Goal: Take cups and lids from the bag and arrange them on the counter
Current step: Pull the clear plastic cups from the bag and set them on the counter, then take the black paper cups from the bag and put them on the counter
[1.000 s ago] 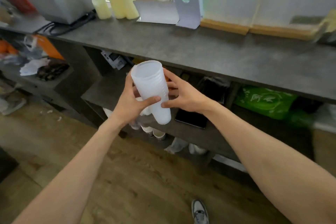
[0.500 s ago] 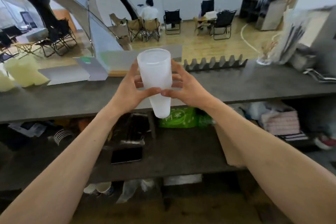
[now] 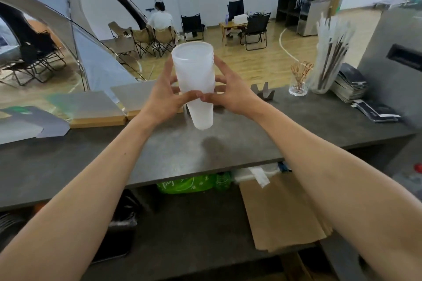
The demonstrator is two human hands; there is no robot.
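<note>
A stack of translucent white plastic cups (image 3: 196, 75) hangs upright above the dark grey counter (image 3: 205, 153), its bottom a little over the surface. My left hand (image 3: 163, 96) grips the stack from the left, thumb across the front. My right hand (image 3: 230, 93) holds it from the right, its thumb meeting the left thumb. Both hands hide the middle of the stack. No lids and no bag holding cups are visible.
On the counter's right stand a glass of picks (image 3: 298, 82), a jar of straws (image 3: 326, 68), stacked black booklets (image 3: 351, 84) and a grey machine (image 3: 392, 61). Flat boards (image 3: 91, 112) lie at the left. A green bag (image 3: 187, 183) and brown paper bags (image 3: 280, 212) sit on the shelf below.
Both hands have lifted the cup stack from below counter height to above the counter, and my view has swung up and to the right.
</note>
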